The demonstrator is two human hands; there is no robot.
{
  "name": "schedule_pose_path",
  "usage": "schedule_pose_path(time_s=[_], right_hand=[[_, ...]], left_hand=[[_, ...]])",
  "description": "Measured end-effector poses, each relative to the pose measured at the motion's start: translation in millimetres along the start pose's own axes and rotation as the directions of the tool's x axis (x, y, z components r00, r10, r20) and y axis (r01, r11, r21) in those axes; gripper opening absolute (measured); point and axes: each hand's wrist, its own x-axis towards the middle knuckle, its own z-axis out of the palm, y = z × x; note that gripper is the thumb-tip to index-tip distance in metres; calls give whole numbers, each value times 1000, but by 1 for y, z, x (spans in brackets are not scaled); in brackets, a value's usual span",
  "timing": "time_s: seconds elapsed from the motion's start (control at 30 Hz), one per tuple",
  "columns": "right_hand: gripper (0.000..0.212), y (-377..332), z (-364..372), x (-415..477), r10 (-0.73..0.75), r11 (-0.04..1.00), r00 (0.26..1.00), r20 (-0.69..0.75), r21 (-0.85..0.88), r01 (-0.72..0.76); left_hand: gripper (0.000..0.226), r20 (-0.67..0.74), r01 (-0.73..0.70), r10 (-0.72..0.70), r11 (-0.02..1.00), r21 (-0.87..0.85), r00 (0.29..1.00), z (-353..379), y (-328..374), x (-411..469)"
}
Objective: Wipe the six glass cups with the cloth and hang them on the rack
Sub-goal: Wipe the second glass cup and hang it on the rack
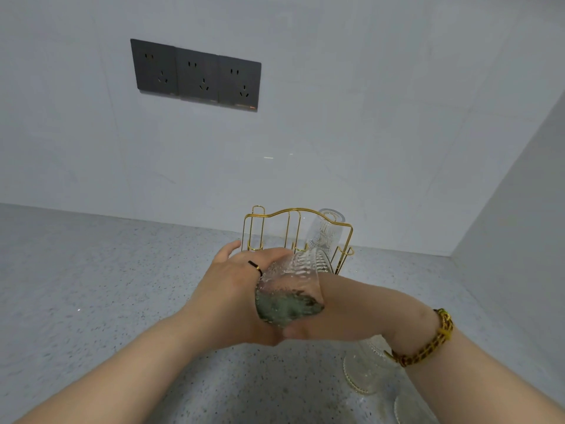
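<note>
A ribbed glass cup [295,272] lies tilted between both hands, just in front of the gold wire rack [276,223]. My left hand [232,286] grips the cup from the left. A green cloth [284,307] is stuffed into the cup's mouth, and my right hand [333,310] holds it there from the right. One glass cup [324,232] hangs upside down on the rack's right side. More glass cups [365,371] stand on the counter under my right forearm, partly hidden.
The speckled grey counter [107,286] runs left and forward. A white tiled wall behind carries a row of three dark sockets [195,75]. A side wall [519,194] closes the corner on the right, close to the rack.
</note>
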Motion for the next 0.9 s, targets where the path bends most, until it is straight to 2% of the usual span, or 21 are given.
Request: schedule_pose_path(time_s=[0.07,0.13,0.17,0.2,0.27,0.3,0.37,0.4,0.47,0.53,0.6,0.67,0.7,0.77,0.8,0.83,0.9], right_hand=[[32,2,-1,2,-12,972,995,-102,234,36],[37,2,-1,1,6,886,987,-160,459,69],[36,6,1,2,16,829,981,-192,552,95],[35,11,4,4,35,760,974,-223,639,119],[38,20,10,7,100,567,966,-239,811,142],[43,24,12,8,127,469,966,-226,871,142],[51,28,19,9,128,359,970,-208,921,150],[51,28,22,10,124,341,968,-218,925,165],[48,26,25,10,118,401,963,-243,899,178],[43,19,22,5,32,560,959,-283,799,217],[49,10,15,-2,-89,720,967,-238,656,227],[52,9,9,-5,-93,840,976,-198,510,184],[50,10,8,-3,-90,879,978,-189,447,167],[50,19,11,3,-85,868,974,-211,465,177],[53,23,13,4,-64,822,969,-238,537,186],[58,29,16,5,-24,720,967,-255,667,193],[64,41,23,10,22,414,964,-265,880,233]], left_hand=[[99,-74,1,3,998,57,997,2,-4,-1],[92,-215,-87,111,989,118,970,5,-7,1],[86,-235,-100,129,986,131,963,5,-7,2],[82,-193,-93,108,992,84,975,4,-10,3],[83,-46,-13,6,986,-165,999,-2,-12,-1],[88,6,28,-28,954,-297,1000,-4,-15,-2],[90,25,60,-55,852,-520,998,-2,-23,-4],[88,24,77,-79,779,-622,997,0,-26,-5],[77,29,95,-112,638,-764,993,5,-28,-5],[64,50,107,-119,533,-839,992,7,-27,-4],[49,113,158,-131,414,-897,985,7,-25,-2],[33,275,305,-138,293,-906,951,6,-23,1],[29,348,370,-127,276,-887,929,4,-22,2],[33,397,405,-89,281,-870,914,2,-24,1],[40,388,389,-65,297,-872,919,3,-25,0],[52,367,363,-54,333,-870,929,2,-24,-2],[73,252,268,-96,453,-851,963,3,-22,-4]])
